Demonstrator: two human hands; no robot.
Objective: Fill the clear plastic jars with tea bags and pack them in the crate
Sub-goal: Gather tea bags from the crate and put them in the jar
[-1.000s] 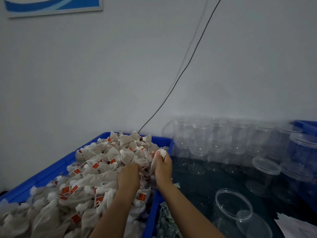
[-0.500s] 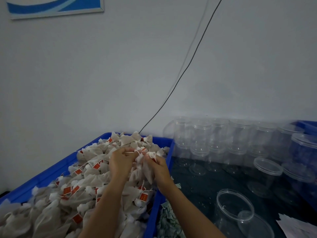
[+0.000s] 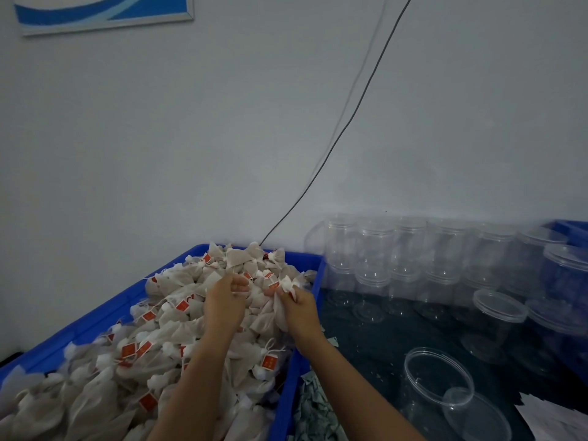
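Observation:
A blue crate (image 3: pixel 95 319) on the left is heaped with white tea bags (image 3: pixel 165 326) bearing red tags. Above the heap, my left hand (image 3: pixel 224 302) has its fingers curled near a tea bag string; what it holds is unclear. My right hand (image 3: pixel 297 308) grips a bunch of tea bags (image 3: pixel 280 313) by their tops near the crate's right rim. An open clear jar (image 3: pixel 437 381) stands at the lower right with a loose lid (image 3: pixel 477 415) beside it.
Rows of stacked clear jars (image 3: pixel 413 259) line the wall on the dark table. A lidded jar (image 3: pixel 496 323) stands nearer. Another blue crate (image 3: pixel 572 230) sits at far right. Paper scraps (image 3: pixel 315 409) lie by the crate; a cable (image 3: pixel 343 128) hangs down the wall.
Both hands rose out of the heap and moved further back over it. The right hand now holds a fuller bunch of tea bags, and the hands have drawn slightly apart.

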